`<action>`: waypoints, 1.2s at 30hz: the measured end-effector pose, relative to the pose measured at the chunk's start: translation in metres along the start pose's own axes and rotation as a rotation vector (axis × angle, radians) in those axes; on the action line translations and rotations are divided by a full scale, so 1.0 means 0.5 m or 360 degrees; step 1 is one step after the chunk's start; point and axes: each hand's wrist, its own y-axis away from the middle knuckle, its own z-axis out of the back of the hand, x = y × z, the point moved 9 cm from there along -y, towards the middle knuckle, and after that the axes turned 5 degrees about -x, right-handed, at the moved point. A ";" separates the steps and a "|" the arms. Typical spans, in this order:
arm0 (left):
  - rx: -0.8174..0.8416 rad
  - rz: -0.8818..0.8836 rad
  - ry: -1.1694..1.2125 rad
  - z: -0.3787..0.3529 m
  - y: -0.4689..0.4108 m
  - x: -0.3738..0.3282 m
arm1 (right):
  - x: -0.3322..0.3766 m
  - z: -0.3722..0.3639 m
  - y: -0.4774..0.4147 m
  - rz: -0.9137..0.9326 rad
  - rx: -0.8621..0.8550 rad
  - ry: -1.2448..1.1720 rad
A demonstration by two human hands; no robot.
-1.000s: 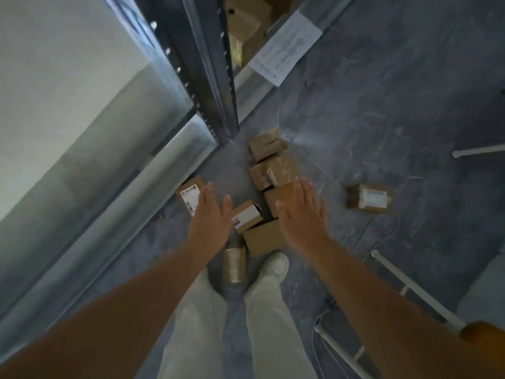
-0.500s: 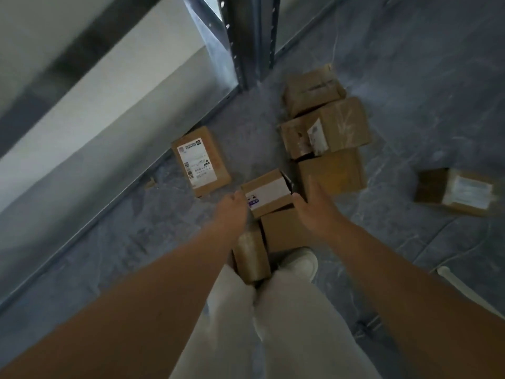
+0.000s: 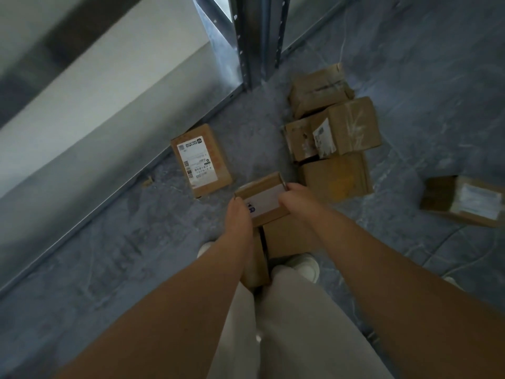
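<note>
A small cardboard box with a white label point(image 3: 263, 199) sits among parcels on the grey floor, resting on another plain box point(image 3: 289, 237). My left hand point(image 3: 240, 214) grips its near left corner. My right hand point(image 3: 296, 199) grips its right end, fingers curled over the far edge. Part of the label is hidden under my hands.
A labelled flat parcel point(image 3: 200, 160) lies to the left by the metal shelf base point(image 3: 109, 138). Three stacked brown boxes point(image 3: 336, 132) lie beyond, another box point(image 3: 464, 201) at the right. A shelf post point(image 3: 258, 42) stands ahead. A narrow box point(image 3: 257, 266) lies between my shoes.
I have bent lower toward the floor. Both hands came down from hovering open above the parcels and closed on the small labelled box.
</note>
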 end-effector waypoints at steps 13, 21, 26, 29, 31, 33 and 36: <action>0.0273 -0.0822 -0.0316 0.138 0.562 -0.378 | 0.222 0.196 0.587 -0.0103 -0.0132 -0.0750; 0.0421 -0.1369 0.0170 0.304 0.991 -0.591 | 0.512 0.377 1.012 0.0622 -0.0301 -0.0991; 0.0317 -0.1780 0.0423 0.441 1.229 -0.647 | 0.616 0.413 1.216 0.1013 -0.0320 -0.0869; 0.0215 -0.2025 0.0536 0.505 1.345 -0.648 | 0.648 0.427 1.299 0.1190 -0.0238 -0.0871; 0.0172 -0.2117 0.0563 0.529 1.404 -0.640 | 0.659 0.435 1.337 0.1247 -0.0149 -0.0857; 0.0166 -0.2155 0.0620 0.547 1.444 -0.632 | 0.667 0.437 1.361 0.1288 -0.0044 -0.0833; 0.0211 -0.2184 0.0679 0.569 1.489 -0.616 | 0.654 0.412 1.381 0.1254 0.0173 -0.0841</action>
